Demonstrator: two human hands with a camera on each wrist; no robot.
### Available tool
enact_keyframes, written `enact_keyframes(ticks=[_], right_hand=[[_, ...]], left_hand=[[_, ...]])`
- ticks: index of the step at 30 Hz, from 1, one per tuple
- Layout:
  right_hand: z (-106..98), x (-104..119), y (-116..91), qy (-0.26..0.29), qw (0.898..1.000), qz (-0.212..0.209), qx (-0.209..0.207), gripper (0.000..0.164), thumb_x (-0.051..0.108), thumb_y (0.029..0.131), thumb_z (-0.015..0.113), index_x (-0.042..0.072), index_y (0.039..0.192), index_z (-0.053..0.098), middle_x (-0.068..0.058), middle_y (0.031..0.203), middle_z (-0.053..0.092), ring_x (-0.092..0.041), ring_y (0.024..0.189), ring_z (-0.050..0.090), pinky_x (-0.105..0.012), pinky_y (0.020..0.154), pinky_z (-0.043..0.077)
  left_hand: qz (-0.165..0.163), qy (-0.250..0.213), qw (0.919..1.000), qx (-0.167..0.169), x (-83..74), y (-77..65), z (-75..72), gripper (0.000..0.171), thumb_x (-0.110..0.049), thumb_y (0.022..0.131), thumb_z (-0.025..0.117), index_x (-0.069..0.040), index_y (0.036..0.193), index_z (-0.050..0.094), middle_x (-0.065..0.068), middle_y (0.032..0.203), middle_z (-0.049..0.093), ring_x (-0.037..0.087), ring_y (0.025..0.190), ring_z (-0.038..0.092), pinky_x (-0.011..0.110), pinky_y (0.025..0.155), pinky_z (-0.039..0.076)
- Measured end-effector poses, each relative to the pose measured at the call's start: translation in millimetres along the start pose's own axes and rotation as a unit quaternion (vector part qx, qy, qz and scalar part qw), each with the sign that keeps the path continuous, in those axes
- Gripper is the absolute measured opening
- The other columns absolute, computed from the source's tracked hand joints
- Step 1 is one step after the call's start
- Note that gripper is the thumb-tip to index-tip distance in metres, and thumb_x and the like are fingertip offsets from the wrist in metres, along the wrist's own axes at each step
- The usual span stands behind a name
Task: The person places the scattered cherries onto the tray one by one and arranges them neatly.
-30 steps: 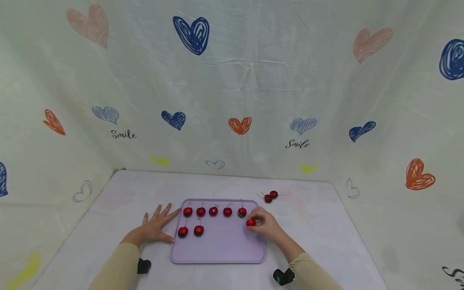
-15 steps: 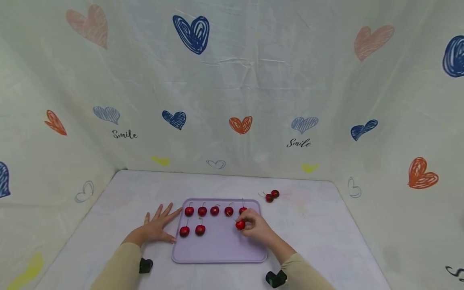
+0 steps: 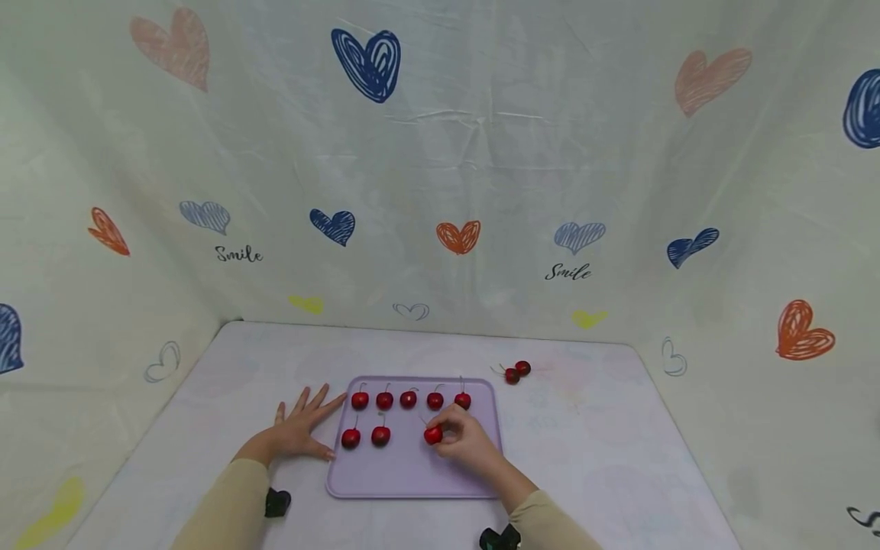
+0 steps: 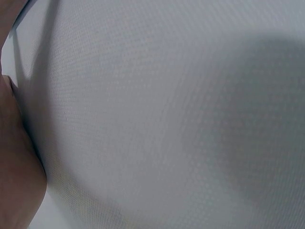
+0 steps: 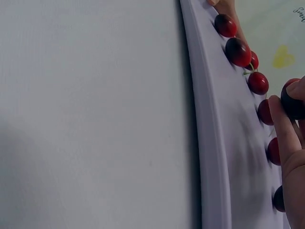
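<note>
A purple tray [image 3: 412, 477] lies on the white table. Along its far side stands a row of several cherries [image 3: 409, 398], stems pointing up. Two more cherries [image 3: 380, 435] sit at the left of a second row. My right hand [image 3: 467, 443] pinches a red cherry [image 3: 433, 435] by thumb and fingers over the tray, to the right of that pair; the right wrist view shows this held cherry [image 5: 293, 102] as a dark ball at the fingertips. With fingers spread, my left hand [image 3: 296, 431] rests on the table, its thumb and a fingertip touching the tray's left edge.
Two loose cherries [image 3: 517, 372] lie on the table beyond the tray's far right corner. Black wrist devices [image 3: 278, 503] sit by both forearms. A white curtain [image 3: 481, 168] printed with hearts hangs behind the table [image 3: 584, 428].
My right hand has carried the pinched cherry leftward across the tray and slightly nearer, uncovering the last cherry of the far row. The left hand stays at the tray's edge.
</note>
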State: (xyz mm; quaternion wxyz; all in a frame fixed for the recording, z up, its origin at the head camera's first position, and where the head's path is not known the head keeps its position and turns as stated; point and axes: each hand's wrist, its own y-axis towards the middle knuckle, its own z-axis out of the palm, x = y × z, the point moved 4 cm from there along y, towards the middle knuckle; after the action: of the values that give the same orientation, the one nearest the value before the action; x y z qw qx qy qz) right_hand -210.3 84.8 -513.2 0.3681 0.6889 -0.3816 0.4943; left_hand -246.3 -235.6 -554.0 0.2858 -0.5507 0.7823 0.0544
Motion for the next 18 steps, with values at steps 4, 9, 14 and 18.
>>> enact_keyframes(ticks=[4,9,14,18], right_hand=[[8.8,-9.7,3.1,0.009,1.0,0.021,-0.016,0.031,-0.015,0.072,0.068,-0.004,0.101,0.069,-0.005,0.1,0.055,-0.016,0.092,0.059,-0.022,0.072,0.052],[17.9,-36.7,11.5,0.004,0.997,0.043,-0.061,0.026,-0.011,0.074,0.074,-0.001,0.098,0.071,-0.003,0.1,0.058,-0.011,0.087,0.061,-0.02,0.072,0.051],[27.6,-24.1,11.3,0.025,0.995,0.048,-0.079,0.023,-0.014,0.074,0.072,-0.009,0.096,0.067,-0.011,0.1,0.062,-0.017,0.083,0.066,-0.019,0.069,0.05],[33.5,-10.0,9.0,0.022,0.995,0.038,-0.091,0.022,-0.015,0.073,0.071,-0.011,0.093,0.065,-0.016,0.096,0.063,-0.026,0.08,0.067,-0.019,0.066,0.05]], left_hand=[[-0.001,0.001,1.0,-0.002,-0.1,0.1,-0.6,0.108,-0.05,0.065,0.085,-0.016,0.153,0.032,0.025,0.159,0.006,0.054,0.14,-0.008,0.075,0.099,-0.014],[-0.01,-0.001,1.0,0.002,-0.7,-0.5,-1.4,0.108,-0.049,0.065,0.086,-0.016,0.153,0.032,0.026,0.159,0.005,0.054,0.14,-0.009,0.075,0.099,-0.015],[-0.009,0.002,1.0,0.002,0.3,-0.9,-0.4,0.109,-0.049,0.065,0.086,-0.016,0.153,0.032,0.026,0.159,0.006,0.054,0.14,-0.009,0.075,0.099,-0.015],[-0.007,0.004,1.0,0.0,-0.1,-1.2,0.0,0.108,-0.049,0.065,0.086,-0.015,0.152,0.032,0.026,0.159,0.007,0.055,0.14,-0.008,0.075,0.099,-0.014]])
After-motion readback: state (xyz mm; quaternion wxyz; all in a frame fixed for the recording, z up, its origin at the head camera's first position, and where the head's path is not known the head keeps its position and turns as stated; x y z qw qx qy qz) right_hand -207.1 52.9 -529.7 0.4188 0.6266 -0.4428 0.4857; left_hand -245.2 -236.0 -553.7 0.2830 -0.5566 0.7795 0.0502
